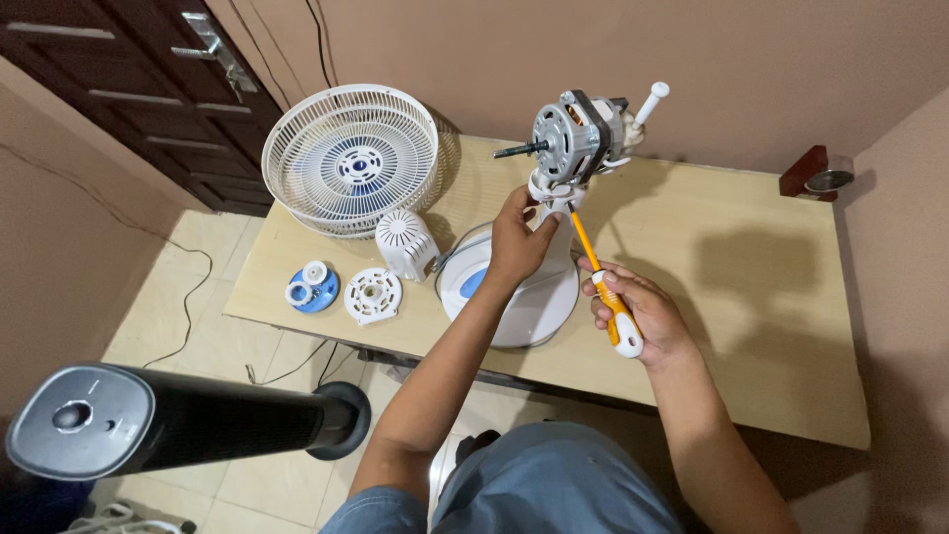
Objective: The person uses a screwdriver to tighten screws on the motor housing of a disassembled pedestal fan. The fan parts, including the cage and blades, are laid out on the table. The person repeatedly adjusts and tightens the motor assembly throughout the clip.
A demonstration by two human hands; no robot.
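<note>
Fan motor (573, 133) steadied by left hand (519, 242); right hand (638, 316) drives screwdriver (603, 287).

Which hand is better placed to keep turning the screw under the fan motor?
The right hand: it holds the screwdriver, tip up under the motor. The left hand grips the fan's neck.

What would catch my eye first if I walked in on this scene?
Probably the bare fan motor on its white stand at the table's middle, with the left hand gripping the neck below it and the right hand working an orange screwdriver up into it. The white fan grille lies at the table's left end.
</note>
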